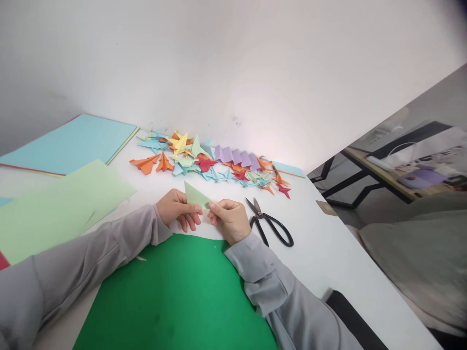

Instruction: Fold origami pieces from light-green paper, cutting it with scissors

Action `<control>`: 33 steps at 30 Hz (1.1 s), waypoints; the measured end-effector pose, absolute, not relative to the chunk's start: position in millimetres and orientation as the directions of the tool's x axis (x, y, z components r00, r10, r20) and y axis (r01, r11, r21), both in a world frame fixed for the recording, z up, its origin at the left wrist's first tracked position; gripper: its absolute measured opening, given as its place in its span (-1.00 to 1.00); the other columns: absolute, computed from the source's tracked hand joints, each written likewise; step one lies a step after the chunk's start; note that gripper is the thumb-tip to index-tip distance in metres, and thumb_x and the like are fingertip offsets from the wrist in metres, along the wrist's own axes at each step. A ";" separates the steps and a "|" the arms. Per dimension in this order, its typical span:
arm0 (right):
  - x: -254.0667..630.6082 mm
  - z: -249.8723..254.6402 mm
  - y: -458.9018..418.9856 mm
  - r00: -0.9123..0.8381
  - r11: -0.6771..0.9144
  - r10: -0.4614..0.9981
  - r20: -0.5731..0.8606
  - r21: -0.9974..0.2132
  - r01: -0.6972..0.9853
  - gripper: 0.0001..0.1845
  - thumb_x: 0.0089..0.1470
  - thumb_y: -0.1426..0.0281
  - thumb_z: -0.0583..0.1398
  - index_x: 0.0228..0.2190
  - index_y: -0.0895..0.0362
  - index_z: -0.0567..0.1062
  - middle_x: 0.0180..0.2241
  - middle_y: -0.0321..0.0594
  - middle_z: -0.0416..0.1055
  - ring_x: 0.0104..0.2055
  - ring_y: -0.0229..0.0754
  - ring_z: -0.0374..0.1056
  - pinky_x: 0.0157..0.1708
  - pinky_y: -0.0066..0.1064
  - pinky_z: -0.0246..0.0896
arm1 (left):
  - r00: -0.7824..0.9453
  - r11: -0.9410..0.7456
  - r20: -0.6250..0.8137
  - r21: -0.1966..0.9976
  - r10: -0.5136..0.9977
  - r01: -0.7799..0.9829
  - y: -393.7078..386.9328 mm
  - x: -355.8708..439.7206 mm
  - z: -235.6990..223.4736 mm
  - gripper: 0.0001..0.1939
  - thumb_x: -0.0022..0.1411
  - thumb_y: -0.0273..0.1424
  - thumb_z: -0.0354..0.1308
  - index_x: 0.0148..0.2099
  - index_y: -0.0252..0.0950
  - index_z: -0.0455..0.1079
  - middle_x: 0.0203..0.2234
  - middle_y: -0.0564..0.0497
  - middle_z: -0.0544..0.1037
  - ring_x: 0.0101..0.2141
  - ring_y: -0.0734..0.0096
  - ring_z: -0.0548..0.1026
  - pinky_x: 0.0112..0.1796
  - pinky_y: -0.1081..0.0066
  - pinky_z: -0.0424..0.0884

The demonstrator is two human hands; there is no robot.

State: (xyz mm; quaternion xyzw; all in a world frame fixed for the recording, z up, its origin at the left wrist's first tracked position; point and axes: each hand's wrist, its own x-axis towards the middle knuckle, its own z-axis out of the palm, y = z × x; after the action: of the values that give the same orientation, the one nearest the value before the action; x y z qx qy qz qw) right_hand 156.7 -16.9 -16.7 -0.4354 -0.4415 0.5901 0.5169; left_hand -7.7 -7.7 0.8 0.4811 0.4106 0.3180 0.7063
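A small light green piece of folded paper (197, 195), roughly triangular, is held up between my two hands above the white table. My left hand (178, 210) pinches its lower left side with thumb and fingers. At its lower right corner, my right hand (230, 218) grips it between thumb and forefinger. Below the hands lies a large green sheet (175, 291). Black-handled scissors (268, 221) rest just right of my right hand, their blades apart.
Several folded paper figures (206, 163) in many colours line the wall side of the white table (314, 243). Light green sheets (69, 204) and a stack topped with blue paper (73, 143) lie left. A black object (353, 318) sits at the lower right, near the table edge.
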 end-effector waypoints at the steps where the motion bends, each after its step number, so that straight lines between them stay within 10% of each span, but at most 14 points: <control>1: 156.5 -16.7 -17.2 -0.068 -0.070 0.996 -0.055 -0.971 -0.228 -0.74 -0.36 0.32 0.37 -0.76 0.19 0.43 -0.75 -0.31 0.40 -0.78 -0.41 0.19 -0.77 -0.58 0.08 | 0.464 0.335 -0.273 0.940 0.842 -0.055 -7.8 -7.7 0.7 -0.69 -0.18 -0.29 0.30 -0.50 -0.48 0.41 -0.71 -0.07 0.50 -0.72 0.38 0.44 -0.79 0.53 0.29; 16: 161.5 -16.0 -13.7 -0.101 -0.128 0.990 -0.098 -0.922 -0.366 -0.59 -0.28 0.08 0.28 -0.70 0.20 0.44 -0.77 -0.29 0.37 -0.78 -0.36 0.22 -0.77 -0.55 0.12 | 0.455 0.392 -0.303 0.913 0.837 -0.115 -6.6 -13.8 3.2 -0.75 -0.24 -0.35 0.30 -0.57 -0.48 0.39 -0.78 -0.01 0.44 -0.81 0.46 0.35 -0.83 0.54 0.25; 33: 161.4 -9.4 -22.8 -0.455 -0.020 0.890 -0.043 -0.998 0.057 -0.67 -0.21 0.16 0.27 -0.59 0.19 0.42 -0.64 -0.33 0.37 -0.64 -0.38 0.26 -0.61 -0.53 0.14 | 0.511 0.106 -0.158 0.986 0.845 0.129 -14.8 -8.8 -1.1 -0.69 -0.10 -0.24 0.23 -0.61 -0.42 0.35 -0.81 0.06 0.39 -0.79 0.53 0.36 -0.77 0.57 0.28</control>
State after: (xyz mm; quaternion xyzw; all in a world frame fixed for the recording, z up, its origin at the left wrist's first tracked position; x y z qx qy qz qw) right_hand 161.4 -22.8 -9.4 -0.3895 -0.6077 0.5984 0.3477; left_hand -8.8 -14.8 -1.1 0.6042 0.4030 0.2864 0.6249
